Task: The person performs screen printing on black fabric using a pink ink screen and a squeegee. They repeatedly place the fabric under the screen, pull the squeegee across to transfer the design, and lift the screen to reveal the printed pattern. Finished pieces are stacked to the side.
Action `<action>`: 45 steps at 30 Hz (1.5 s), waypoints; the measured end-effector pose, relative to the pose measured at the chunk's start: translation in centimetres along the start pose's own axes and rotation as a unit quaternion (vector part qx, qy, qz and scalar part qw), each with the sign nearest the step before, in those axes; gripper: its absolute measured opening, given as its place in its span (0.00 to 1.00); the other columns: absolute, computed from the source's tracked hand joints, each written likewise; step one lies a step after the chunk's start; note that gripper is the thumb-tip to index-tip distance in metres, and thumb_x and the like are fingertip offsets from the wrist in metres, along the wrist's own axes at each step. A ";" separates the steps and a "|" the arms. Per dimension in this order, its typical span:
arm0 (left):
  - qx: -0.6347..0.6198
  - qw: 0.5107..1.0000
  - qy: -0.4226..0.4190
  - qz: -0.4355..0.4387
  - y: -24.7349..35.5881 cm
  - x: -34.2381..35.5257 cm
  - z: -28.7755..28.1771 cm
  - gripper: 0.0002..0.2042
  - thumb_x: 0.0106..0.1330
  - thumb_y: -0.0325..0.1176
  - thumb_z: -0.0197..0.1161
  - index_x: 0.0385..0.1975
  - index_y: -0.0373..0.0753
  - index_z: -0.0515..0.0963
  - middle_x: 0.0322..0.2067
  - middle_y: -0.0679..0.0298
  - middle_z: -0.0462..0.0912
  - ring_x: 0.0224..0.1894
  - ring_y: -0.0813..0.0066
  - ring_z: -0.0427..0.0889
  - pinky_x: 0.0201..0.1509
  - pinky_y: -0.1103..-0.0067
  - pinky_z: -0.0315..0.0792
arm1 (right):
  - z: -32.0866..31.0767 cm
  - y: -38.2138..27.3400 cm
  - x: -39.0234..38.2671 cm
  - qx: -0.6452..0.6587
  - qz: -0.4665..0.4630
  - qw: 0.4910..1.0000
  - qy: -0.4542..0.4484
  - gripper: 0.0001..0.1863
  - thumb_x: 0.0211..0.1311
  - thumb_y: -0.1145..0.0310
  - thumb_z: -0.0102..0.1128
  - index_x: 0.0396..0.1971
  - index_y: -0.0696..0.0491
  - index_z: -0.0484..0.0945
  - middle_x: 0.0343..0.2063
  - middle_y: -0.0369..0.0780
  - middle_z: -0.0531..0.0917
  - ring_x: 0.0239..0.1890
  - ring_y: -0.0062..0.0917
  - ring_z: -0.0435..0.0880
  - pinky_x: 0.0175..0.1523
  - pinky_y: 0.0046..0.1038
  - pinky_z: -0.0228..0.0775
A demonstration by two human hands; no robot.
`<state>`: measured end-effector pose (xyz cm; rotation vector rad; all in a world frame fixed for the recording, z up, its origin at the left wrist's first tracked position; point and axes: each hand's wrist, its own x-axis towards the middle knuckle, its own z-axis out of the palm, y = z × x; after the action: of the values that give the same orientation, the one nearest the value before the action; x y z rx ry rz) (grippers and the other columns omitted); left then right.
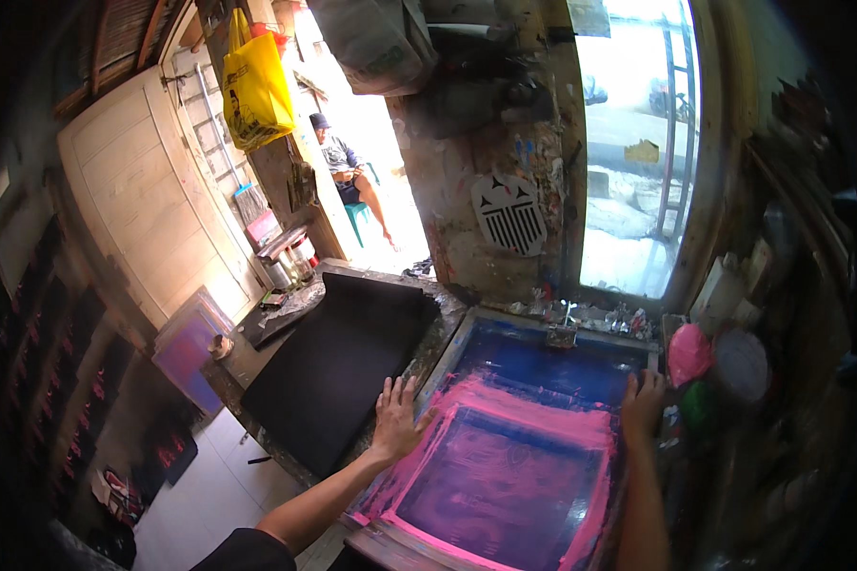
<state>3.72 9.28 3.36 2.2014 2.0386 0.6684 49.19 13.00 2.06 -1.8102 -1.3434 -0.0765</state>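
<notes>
A screen-printing frame lies on the worktable before me, its blue mesh banded and smeared with pink ink. My left hand is at the frame's left side, fingers spread with nothing in them. Beside that hand, a stack of black sheets covers the table to the left. My right hand is curled over the frame's right rim, near its far corner; its fingertips are partly hidden. At the frame's far end is a metal hinge clamp.
Right of the frame stand a pink bundle and a round pale container. Jars crowd the table's far left corner. A yellow bag hangs by the doorway, where a person sits outside. Dark printed pieces hang at left.
</notes>
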 end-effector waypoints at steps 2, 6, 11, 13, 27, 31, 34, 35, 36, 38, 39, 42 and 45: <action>-0.005 1.000 -0.010 0.003 0.0 0.0 0.0 0.42 0.75 0.62 0.54 0.77 0.35 0.57 0.76 0.39 0.56 0.81 0.40 0.45 0.81 0.51 0.42 | 0.1 0.0 0.2 0.025 0.018 0.999 0.012 0.17 0.76 0.64 0.57 0.49 0.66 0.79 0.50 0.54 0.80 0.55 0.51 0.79 0.60 0.45 0.71; 0.037 0.999 0.001 0.028 0.2 -0.2 0.1 0.41 0.76 0.62 0.53 0.77 0.36 0.56 0.77 0.39 0.53 0.82 0.40 0.43 0.81 0.48 0.42 | 0.3 0.4 0.6 0.044 0.031 0.998 0.037 0.19 0.79 0.62 0.54 0.45 0.66 0.80 0.44 0.54 0.81 0.48 0.51 0.81 0.54 0.47 0.71; 0.056 0.996 0.019 0.073 0.4 -0.3 0.0 0.41 0.76 0.61 0.53 0.78 0.38 0.54 0.78 0.38 0.50 0.82 0.39 0.43 0.80 0.47 0.41 | 1.2 1.8 0.6 0.059 0.036 0.997 0.033 0.18 0.79 0.62 0.53 0.44 0.66 0.79 0.41 0.55 0.81 0.45 0.53 0.81 0.52 0.48 0.72; 0.044 0.997 0.013 0.062 0.1 -0.4 0.2 0.40 0.76 0.59 0.54 0.78 0.39 0.54 0.78 0.39 0.50 0.82 0.40 0.43 0.80 0.47 0.42 | 1.6 2.3 0.7 0.045 0.021 0.998 0.041 0.19 0.79 0.62 0.52 0.43 0.66 0.79 0.42 0.56 0.82 0.46 0.54 0.81 0.52 0.49 0.72; -0.240 0.939 -0.177 0.173 1.4 -9.7 -12.2 0.32 0.73 0.53 0.63 0.68 0.37 0.70 0.69 0.44 0.69 0.77 0.41 0.56 0.78 0.51 0.53 | -23.5 -16.4 -24.4 0.034 -0.144 0.878 -0.455 0.30 0.58 0.48 0.77 0.46 0.59 0.83 0.42 0.50 0.83 0.47 0.47 0.83 0.53 0.43 0.76; -0.055 0.898 -0.269 0.345 3.6 -15.6 -16.6 0.37 0.69 0.60 0.65 0.66 0.34 0.71 0.63 0.43 0.74 0.72 0.41 0.66 0.77 0.51 0.56 | -23.1 -16.5 -27.6 -0.038 -0.219 0.907 -0.357 0.30 0.47 0.59 0.82 0.47 0.55 0.76 0.43 0.45 0.80 0.45 0.41 0.83 0.49 0.41 0.75; -0.008 0.886 -0.299 0.354 3.4 -15.1 -16.1 0.27 0.68 0.53 0.69 0.53 0.36 0.75 0.54 0.46 0.80 0.64 0.44 0.75 0.68 0.54 0.66 | -21.4 -14.9 -25.7 -0.069 -0.235 0.906 -0.345 0.21 0.51 0.59 0.79 0.39 0.53 0.78 0.36 0.43 0.82 0.40 0.41 0.85 0.46 0.41 0.77; 0.028 0.891 -0.307 0.334 3.1 -14.1 -15.6 0.24 0.67 0.51 0.71 0.47 0.36 0.75 0.47 0.47 0.83 0.58 0.46 0.80 0.61 0.55 0.73 | -20.9 -14.8 -25.0 -0.062 -0.263 0.919 -0.288 0.19 0.53 0.59 0.78 0.36 0.53 0.79 0.33 0.43 0.84 0.37 0.42 0.86 0.43 0.42 0.78; 0.006 0.897 -0.306 0.319 2.9 -13.2 -15.0 0.22 0.66 0.49 0.72 0.43 0.36 0.74 0.40 0.49 0.83 0.50 0.46 0.83 0.52 0.56 0.74 | -20.4 -14.8 -24.2 -0.090 -0.228 0.912 -0.329 0.17 0.55 0.60 0.76 0.35 0.53 0.78 0.31 0.44 0.84 0.36 0.44 0.87 0.41 0.43 0.78; -0.030 0.903 -0.274 0.329 2.5 -11.4 -14.2 0.21 0.65 0.48 0.72 0.40 0.36 0.74 0.28 0.49 0.83 0.35 0.43 0.85 0.37 0.54 0.76 | -20.1 -15.2 -22.8 -0.117 -0.186 0.903 -0.369 0.13 0.58 0.62 0.71 0.33 0.52 0.77 0.26 0.46 0.85 0.33 0.46 0.88 0.36 0.47 0.78; -0.054 0.905 -0.268 0.327 2.4 -10.8 -14.0 0.19 0.63 0.45 0.73 0.37 0.36 0.74 0.25 0.50 0.83 0.34 0.43 0.85 0.38 0.53 0.77 | -20.1 -15.5 -22.2 -0.120 -0.182 0.900 -0.378 0.11 0.58 0.64 0.69 0.33 0.53 0.77 0.25 0.47 0.84 0.32 0.47 0.88 0.36 0.47 0.77; -0.047 0.902 -0.276 0.330 2.5 -10.0 -14.5 0.18 0.63 0.43 0.73 0.38 0.37 0.74 0.26 0.50 0.83 0.34 0.43 0.85 0.38 0.54 0.77 | -20.9 -16.0 -20.8 -0.097 -0.198 0.902 -0.371 0.06 0.58 0.69 0.62 0.32 0.53 0.76 0.23 0.49 0.84 0.31 0.49 0.87 0.34 0.50 0.77; -0.053 0.900 -0.284 0.326 2.6 -11.3 -15.2 0.17 0.63 0.41 0.72 0.38 0.37 0.73 0.27 0.51 0.83 0.35 0.44 0.85 0.38 0.54 0.77 | -21.8 -15.4 -21.3 -0.091 -0.202 0.886 -0.407 0.07 0.57 0.69 0.63 0.32 0.52 0.75 0.24 0.48 0.84 0.31 0.48 0.87 0.34 0.50 0.77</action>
<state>0.44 -5.57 14.97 2.5914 0.9636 0.1085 36.94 -16.52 14.10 -1.7402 -2.3664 0.3939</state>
